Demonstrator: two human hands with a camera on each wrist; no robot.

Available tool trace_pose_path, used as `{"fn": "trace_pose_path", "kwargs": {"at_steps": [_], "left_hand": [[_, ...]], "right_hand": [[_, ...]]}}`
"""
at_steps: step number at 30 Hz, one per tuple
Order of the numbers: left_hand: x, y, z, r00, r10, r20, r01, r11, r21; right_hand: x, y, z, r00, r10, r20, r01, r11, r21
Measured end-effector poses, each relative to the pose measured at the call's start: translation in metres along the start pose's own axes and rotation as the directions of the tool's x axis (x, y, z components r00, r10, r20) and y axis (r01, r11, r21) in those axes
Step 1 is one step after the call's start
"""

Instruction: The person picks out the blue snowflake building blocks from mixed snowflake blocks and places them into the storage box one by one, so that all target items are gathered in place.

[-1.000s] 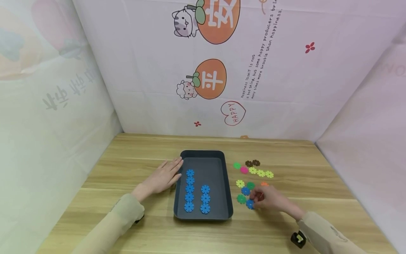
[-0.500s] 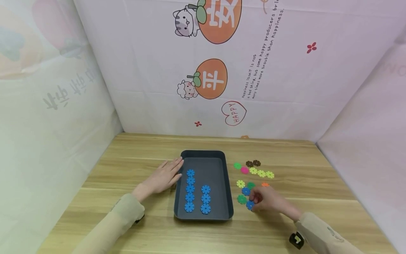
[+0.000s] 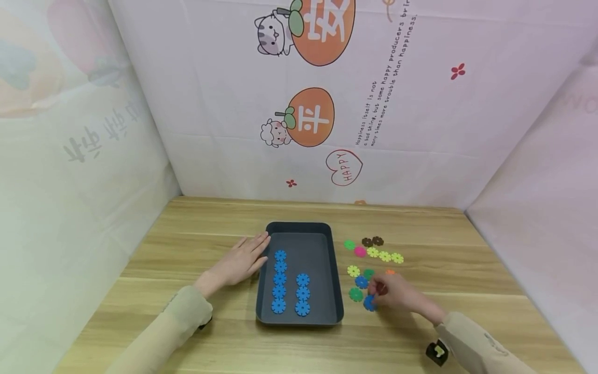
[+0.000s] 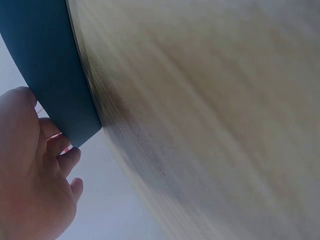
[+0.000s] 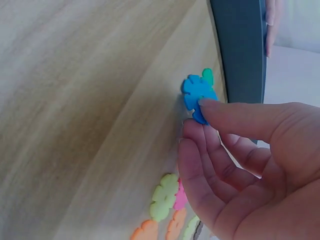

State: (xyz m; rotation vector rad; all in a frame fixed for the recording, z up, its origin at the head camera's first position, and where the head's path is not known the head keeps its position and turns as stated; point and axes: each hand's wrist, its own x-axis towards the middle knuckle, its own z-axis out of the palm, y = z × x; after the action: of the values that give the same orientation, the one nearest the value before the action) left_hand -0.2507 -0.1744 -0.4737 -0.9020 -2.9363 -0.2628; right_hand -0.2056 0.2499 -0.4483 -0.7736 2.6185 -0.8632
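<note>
My left hand (image 3: 238, 262) rests on the left rim of a dark grey rectangular tray (image 3: 313, 249), its fingers nearly straight in the head view. Inside the tray lie two columns of blue notched plastic discs (image 3: 279, 279), the left column longer. Right of the tray, my right hand (image 3: 396, 292) pinches a blue notched disc (image 3: 369, 303) by its edge, tilted against the wood. The right wrist view has the thumb on the face of this blue disc (image 5: 196, 94). Another blue disc (image 3: 361, 282) and a green disc (image 3: 356, 294) lie close by.
Farther back on the wooden table (image 3: 210, 218) are yellow discs (image 3: 384, 256), a pink disc (image 3: 359, 251), brown discs (image 3: 377, 241) and a light green disc (image 3: 349, 244). An orange disc (image 3: 390, 271) is partly behind the right hand. Printed cloth (image 3: 233, 130) walls the table.
The pinched blue disc has shifted slightly and tilted up beside the right fingers. My left hand and the discs in the tray stay as they were.
</note>
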Motion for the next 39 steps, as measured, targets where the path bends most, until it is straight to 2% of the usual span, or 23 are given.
{"fn": "trace_pose_path", "kwargs": {"at_steps": [5, 7, 11, 15, 21, 30, 39], "left_hand": [[0.0, 0.0, 0.0, 1.0, -0.004, 0.0, 0.004, 1.0, -0.006], [0.0, 0.0, 0.0, 1.0, -0.005, 0.001, 0.005, 1.0, -0.007], [0.0, -0.001, 0.0, 1.0, -0.008, 0.007, 0.008, 1.0, -0.006], [-0.001, -0.001, 0.0, 1.0, -0.009, 0.008, 0.009, 1.0, -0.001], [-0.001, -0.002, 0.001, 1.0, -0.009, 0.012, 0.009, 1.0, 0.009], [-0.001, 0.0, -0.002, 1.0, -0.007, 0.006, 0.007, 1.0, 0.002], [0.0, 0.002, -0.003, 1.0, -0.007, 0.011, 0.007, 1.0, 0.005]], "right_hand": [[0.003, -0.002, -0.005, 0.999, -0.024, -0.027, 0.023, 0.999, -0.036], [0.006, -0.003, -0.008, 0.999, -0.039, -0.033, 0.038, 0.999, -0.029], [0.014, -0.01, -0.017, 1.0, -0.016, -0.018, 0.016, 1.0, 0.009], [0.026, -0.022, -0.026, 1.0, 0.019, -0.005, -0.018, 0.999, 0.031], [0.052, -0.039, -0.033, 1.0, -0.002, -0.023, 0.002, 1.0, -0.011], [0.096, -0.064, -0.02, 1.0, -0.03, 0.01, 0.029, 0.999, 0.028], [0.133, -0.074, 0.001, 0.999, 0.0, 0.041, 0.002, 0.999, -0.032]]}}
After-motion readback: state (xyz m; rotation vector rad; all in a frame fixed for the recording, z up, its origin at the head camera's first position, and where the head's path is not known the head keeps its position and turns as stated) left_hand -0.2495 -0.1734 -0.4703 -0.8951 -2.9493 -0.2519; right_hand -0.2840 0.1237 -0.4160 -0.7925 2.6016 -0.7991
